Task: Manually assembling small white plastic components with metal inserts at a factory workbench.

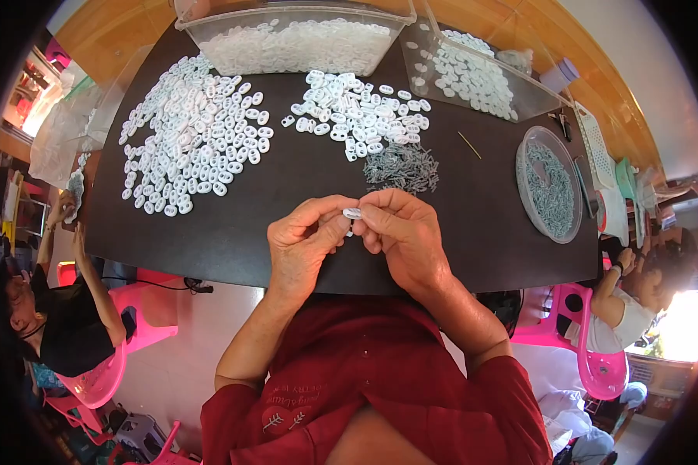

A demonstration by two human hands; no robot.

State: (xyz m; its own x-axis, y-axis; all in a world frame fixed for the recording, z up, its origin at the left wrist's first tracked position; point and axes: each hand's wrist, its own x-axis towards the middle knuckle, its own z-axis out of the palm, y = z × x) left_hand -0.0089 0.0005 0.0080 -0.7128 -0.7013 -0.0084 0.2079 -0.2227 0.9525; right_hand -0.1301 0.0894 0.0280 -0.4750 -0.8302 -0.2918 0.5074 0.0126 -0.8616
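Observation:
Close to the table's near edge, my left hand [304,242] and my right hand [408,239] meet, thumbs and fingers pinched on one small white oval plastic piece [351,213]. The fingers cover part of it, and a bit of white shows just below. Just beyond my right hand lies a heap of small grey screws [401,168]. Behind the screws spreads a pile of white oval pieces [357,108] with dark holes. A larger pile of similar white pieces [194,132] covers the table's left side.
A clear bin [287,65] of white parts stands at the back, another clear bin [461,97] at back right. A round tub [526,186] of grey screws sits right, near a thin brass-coloured rod [469,145]. People sit at both sides on pink chairs [151,310].

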